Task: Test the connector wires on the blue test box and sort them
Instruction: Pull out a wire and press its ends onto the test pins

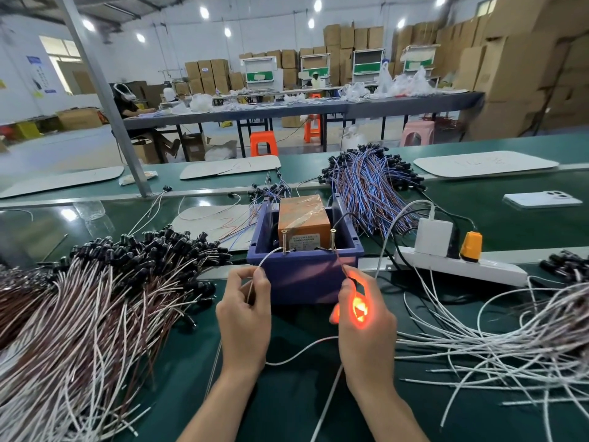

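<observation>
Just before the box (304, 275), the left hand (243, 311) pinches the white lead (271, 258) onto its left screw (284, 240). The right hand (366, 327), fingers curled round the glowing lamp (359, 307), holds the brown lead (340, 261) to the right screw (332, 239), apparently closing the circuit.

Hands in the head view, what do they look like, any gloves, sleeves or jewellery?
The left hand and right hand are bare: no gloves, rings or watch. No sleeves show on either arm. An orange glow lights part of the right hand.
</observation>
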